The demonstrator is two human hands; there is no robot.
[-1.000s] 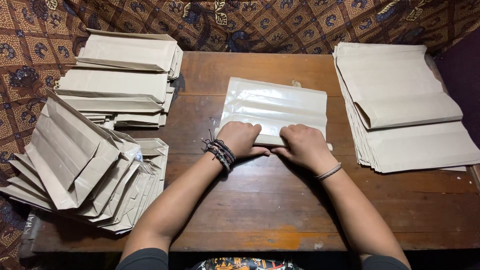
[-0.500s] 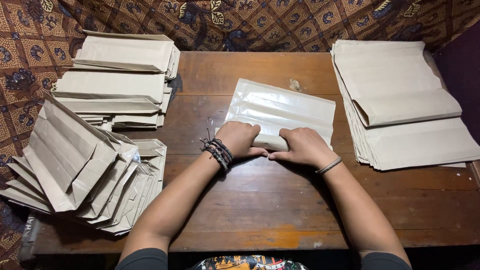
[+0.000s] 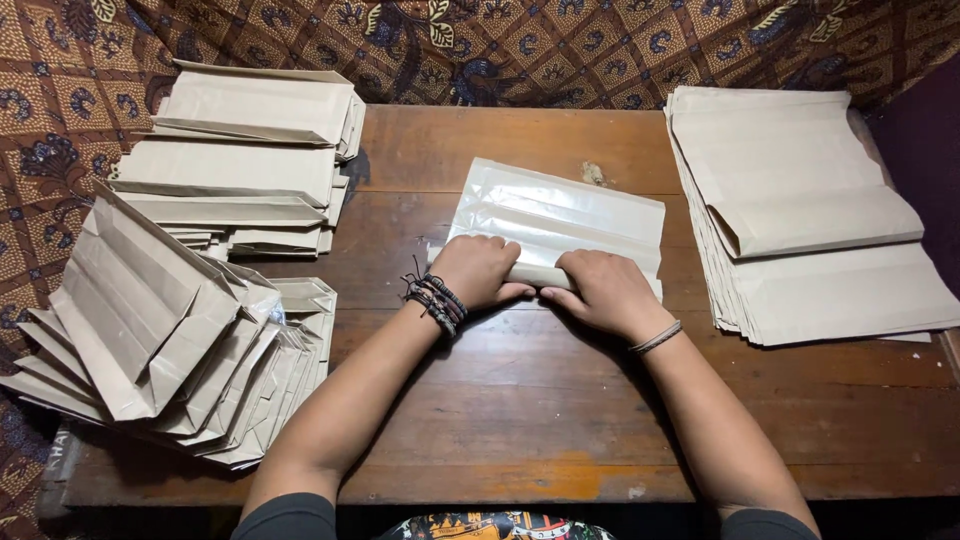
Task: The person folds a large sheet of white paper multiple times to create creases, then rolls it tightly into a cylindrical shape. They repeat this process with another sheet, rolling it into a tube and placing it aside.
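We judge ourselves mid-fold: our left hand [image 3: 478, 270] and right hand [image 3: 603, 292] lie side by side, palms down with fingers curled, pressing the turned-up near edge of the plastic-lined paper sheet [image 3: 560, 215] flat on the surface [image 3: 520, 400]. The sheet stretches just beyond our fingertips, its long axis running left to right and tilting slightly clockwise. Next, we judge, comes firm, even pressure along that crease.

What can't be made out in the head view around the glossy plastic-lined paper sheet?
- Near edge of the glossy plastic-lined paper sheet: covered by the left hand and right hand, so the fold state is unclear.
- Fingertips of both hands: curled under, hidden.
- Stack of flat tan paper sheets: count too fine to tell.
- Fanned pile of folded tan paper bags: left part cut by the frame edge.
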